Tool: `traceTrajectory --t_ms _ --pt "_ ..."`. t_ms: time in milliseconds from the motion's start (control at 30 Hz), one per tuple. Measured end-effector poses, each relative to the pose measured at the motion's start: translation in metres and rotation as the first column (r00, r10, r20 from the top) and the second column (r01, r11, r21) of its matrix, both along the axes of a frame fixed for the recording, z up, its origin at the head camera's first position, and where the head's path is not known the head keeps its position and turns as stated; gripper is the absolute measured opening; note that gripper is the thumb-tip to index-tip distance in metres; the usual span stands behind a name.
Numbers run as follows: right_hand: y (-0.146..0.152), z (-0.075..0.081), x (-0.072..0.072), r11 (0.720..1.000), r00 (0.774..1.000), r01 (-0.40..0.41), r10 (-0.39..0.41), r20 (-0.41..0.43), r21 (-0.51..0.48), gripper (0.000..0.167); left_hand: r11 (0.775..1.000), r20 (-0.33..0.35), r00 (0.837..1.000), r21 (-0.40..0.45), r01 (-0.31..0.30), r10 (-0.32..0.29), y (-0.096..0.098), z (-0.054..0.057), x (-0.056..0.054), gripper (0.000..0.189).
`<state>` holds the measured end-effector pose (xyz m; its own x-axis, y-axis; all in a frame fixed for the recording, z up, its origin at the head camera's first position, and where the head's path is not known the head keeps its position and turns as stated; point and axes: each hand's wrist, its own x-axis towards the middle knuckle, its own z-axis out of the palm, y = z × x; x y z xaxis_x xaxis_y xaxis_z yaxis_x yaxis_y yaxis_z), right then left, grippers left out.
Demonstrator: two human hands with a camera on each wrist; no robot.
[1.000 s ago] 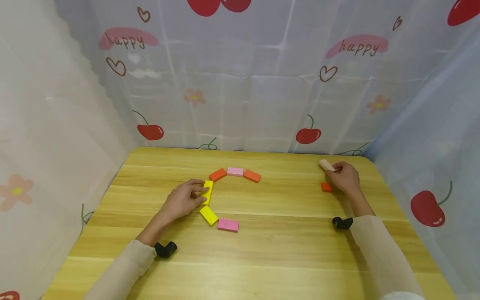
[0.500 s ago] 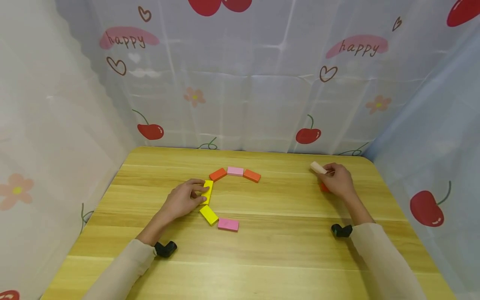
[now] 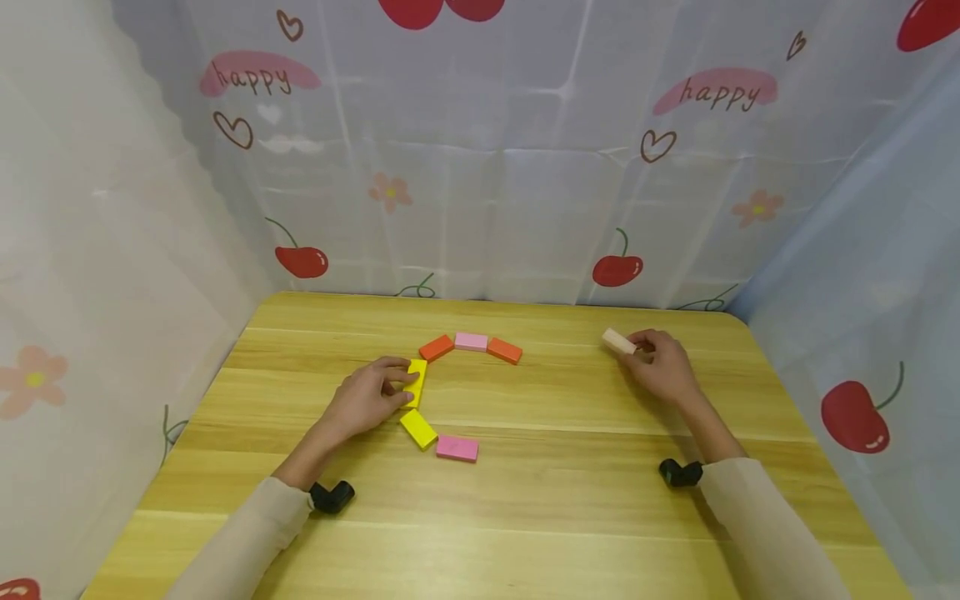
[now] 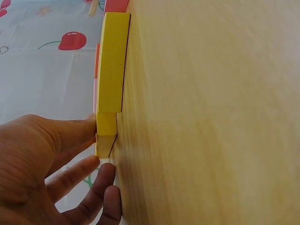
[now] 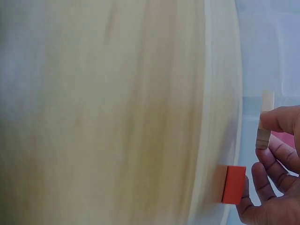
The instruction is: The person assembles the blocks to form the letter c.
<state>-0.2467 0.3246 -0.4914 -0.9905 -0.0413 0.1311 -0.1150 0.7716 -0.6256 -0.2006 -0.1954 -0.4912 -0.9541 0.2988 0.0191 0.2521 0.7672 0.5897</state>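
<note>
Thumb and fingertips of my left hand (image 3: 371,396) pinch the ends of a yellow block (image 3: 415,385) that lies flat on the table; the left wrist view shows this yellow block (image 4: 107,129) between thumb and finger. A second yellow block (image 3: 417,429) follows at its near end, then a pink block (image 3: 457,448). Past its far end curve an orange block (image 3: 437,347), a light pink block (image 3: 471,342) and another orange block (image 3: 505,351). Over the right side, my right hand (image 3: 663,367) pinches an unpainted wooden block (image 3: 618,341), raised above the table in the right wrist view.
A loose orange-red block (image 5: 234,185) sits on the table below the right hand, hidden behind that hand in the head view. The wooden table (image 3: 525,525) meets a printed curtain (image 3: 487,217) at its back edge, with more curtain on both sides.
My right hand has moved left with the unpainted block, passing over the loose orange-red block, which it now hides in the head view. The left hand and the curved row stay put.
</note>
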Motion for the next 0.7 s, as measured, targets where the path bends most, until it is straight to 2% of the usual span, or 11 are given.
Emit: traceTrajectory --t_ms 467,700 --pt "-0.018 -0.001 0.011 0.995 0.993 -0.097 0.097 -0.069 0.001 0.030 1.000 0.008 1.000 0.001 -0.003 0.003 0.000 0.000 0.000 0.037" --pt "-0.028 0.000 0.018 0.992 0.991 -0.127 0.128 -0.048 0.019 0.030 1.000 0.011 1.000 0.000 -0.007 0.007 0.000 0.000 0.001 0.037"
